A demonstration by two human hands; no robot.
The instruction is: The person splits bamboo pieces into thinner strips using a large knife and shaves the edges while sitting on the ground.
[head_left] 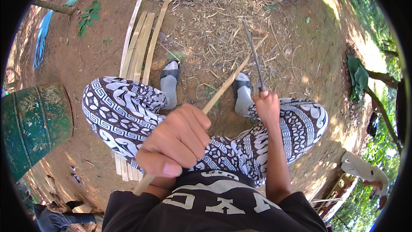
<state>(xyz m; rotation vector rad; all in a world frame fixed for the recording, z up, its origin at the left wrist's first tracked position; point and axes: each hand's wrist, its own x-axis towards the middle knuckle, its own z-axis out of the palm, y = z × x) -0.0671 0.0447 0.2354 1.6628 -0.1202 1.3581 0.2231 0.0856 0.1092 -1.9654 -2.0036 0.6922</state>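
My left hand [176,139] is closed in a fist round a thin strip of pale wood or bamboo [227,82], raised close to the camera. One end of the strip sticks out below the fist; the other slants away to the upper right. My right hand [267,105], lower down above my right knee, grips a long narrow-bladed knife [255,53], its handle mostly hidden in the fingers. The blade points away from me and overlaps the strip near the strip's far end; I cannot tell whether they touch.
Several split pale strips [143,47] lie on the ground at left, passing under my left leg. Shavings [210,25] litter the dirt beyond my sandalled feet. A rusty green drum [38,122] stands at far left. Another person [56,218] is at the lower left.
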